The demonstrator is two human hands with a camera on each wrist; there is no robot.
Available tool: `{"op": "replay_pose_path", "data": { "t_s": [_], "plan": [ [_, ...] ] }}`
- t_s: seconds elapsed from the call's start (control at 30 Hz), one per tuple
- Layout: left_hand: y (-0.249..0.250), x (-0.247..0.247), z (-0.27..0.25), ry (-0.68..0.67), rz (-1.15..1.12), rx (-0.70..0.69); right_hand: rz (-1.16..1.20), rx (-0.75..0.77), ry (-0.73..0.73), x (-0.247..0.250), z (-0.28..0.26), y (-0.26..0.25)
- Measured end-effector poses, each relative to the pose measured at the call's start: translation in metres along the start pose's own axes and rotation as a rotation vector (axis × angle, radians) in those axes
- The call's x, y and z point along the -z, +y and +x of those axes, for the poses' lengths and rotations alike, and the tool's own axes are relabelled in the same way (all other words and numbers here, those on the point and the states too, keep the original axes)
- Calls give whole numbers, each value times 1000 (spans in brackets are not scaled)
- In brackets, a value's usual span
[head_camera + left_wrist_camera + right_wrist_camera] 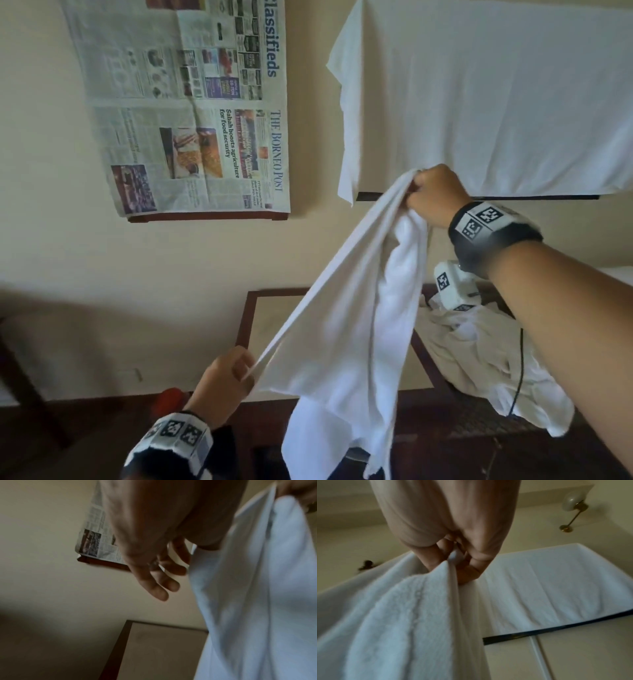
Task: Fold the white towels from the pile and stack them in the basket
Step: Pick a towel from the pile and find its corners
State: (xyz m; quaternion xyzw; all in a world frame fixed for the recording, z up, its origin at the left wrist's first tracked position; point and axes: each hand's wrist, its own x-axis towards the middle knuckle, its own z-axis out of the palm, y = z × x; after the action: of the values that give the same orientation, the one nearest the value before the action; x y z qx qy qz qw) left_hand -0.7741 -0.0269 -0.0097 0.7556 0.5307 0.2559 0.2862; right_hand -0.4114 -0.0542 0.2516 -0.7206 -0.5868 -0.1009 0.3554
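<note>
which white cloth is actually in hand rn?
The towel stretched between left hand and right hand. The crumpled pile lies untouched; the hanging cloth stays draped on the wall.

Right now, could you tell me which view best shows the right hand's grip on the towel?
The right wrist view: the fingers visibly pinch the towel edge. The head view shows only the fist's back; the left wrist view barely catches it.
</note>
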Motion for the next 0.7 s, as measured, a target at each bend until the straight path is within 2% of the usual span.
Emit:
{"op": "replay_pose_path", "data": {
  "t_s": [0.07, 0.2, 0.3, 0.37, 0.43, 0.47, 0.53, 0.57, 0.63, 0.7],
  "plan": [
    [6, 24, -6, -97, -19, -106, -69, -122, 2, -6, -3, 16],
    [40, 71, -20, -100, -137, -327, -79, -393, -15, -15, -5, 42],
    [59, 92, -32, -123, -310, -446, -139, -424, -45, -20, -1, 47],
    [61, 101, -36, -169, -295, -488, -168, -438, -52, -24, -1, 43],
    [51, 109, -35, -127, -111, -479, -192, -451, -49, -28, -2, 43],
    [40, 112, -31, -66, 62, -439, -192, -459, -34, -30, -3, 45],
    [20, 117, -24, 51, 365, -262, -184, -467, -18, -30, -7, 53],
    [10, 115, -19, 82, 429, -202, -171, -468, -27, -30, -11, 57],
    [4, 102, -10, 72, 369, -170, -134, -450, -78, -31, -19, 56],
    [14, 77, -1, 49, 199, -217, -133, -337, -155, -38, -24, 47]
  ]
}}
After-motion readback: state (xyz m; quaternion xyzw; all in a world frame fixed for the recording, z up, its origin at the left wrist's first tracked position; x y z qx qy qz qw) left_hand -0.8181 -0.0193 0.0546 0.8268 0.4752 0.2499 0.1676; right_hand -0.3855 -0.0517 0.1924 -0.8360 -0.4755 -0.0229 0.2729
